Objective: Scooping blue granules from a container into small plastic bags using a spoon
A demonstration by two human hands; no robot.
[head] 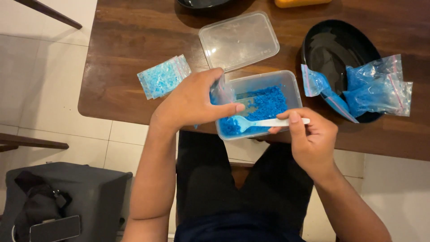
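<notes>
A clear plastic tub (292, 83) of blue granules (268, 102) sits at the near edge of the wooden table (130, 40). My right hand (311, 139) holds a white plastic spoon (264, 122) whose bowl rests in the granules at the tub's near left corner. My left hand (192, 101) pinches a small clear zip bag (221, 93) over the tub's left side. A stack of filled blue bags (163, 76) lies to the left.
The tub's clear lid (238, 40) lies behind it. A black oval dish (333, 49) at the right holds several filled bags (378, 89). On the tiled floor to the lower left stands a grey bag (62, 201).
</notes>
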